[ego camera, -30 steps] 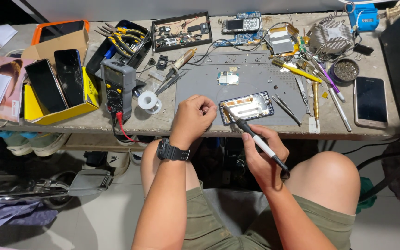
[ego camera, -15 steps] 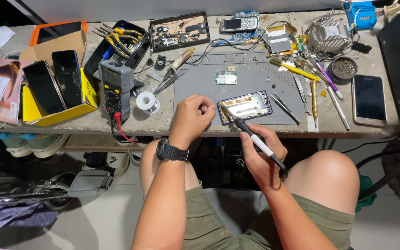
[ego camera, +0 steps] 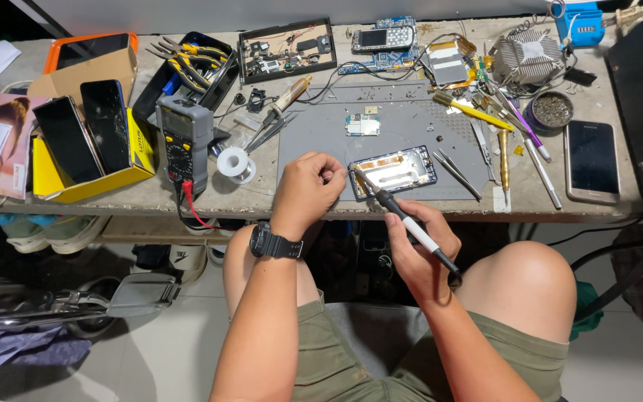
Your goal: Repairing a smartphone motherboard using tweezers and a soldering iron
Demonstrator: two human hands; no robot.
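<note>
My right hand (ego camera: 420, 246) grips a black and white soldering iron (ego camera: 403, 219), its tip touching the left end of an opened phone frame (ego camera: 394, 170) lying on the grey work mat (ego camera: 381, 134). My left hand (ego camera: 308, 190), with a black wristwatch (ego camera: 275, 243) on its wrist, is curled just left of the frame; it seems to pinch a thin solder wire, too fine to see clearly. A small circuit board (ego camera: 362, 124) lies on the mat above the frame.
A multimeter (ego camera: 186, 141) and a solder spool (ego camera: 234, 163) sit left of the mat. A yellow box holding two phones (ego camera: 83, 138) is farther left. Tweezers, screwdrivers (ego camera: 496, 145), a phone (ego camera: 591, 161) and a heat sink (ego camera: 528, 56) lie to the right. Pliers tray (ego camera: 191, 63) at the back.
Both hands stay over the phone frame; the iron tip has shifted only slightly along the frame's left end.
</note>
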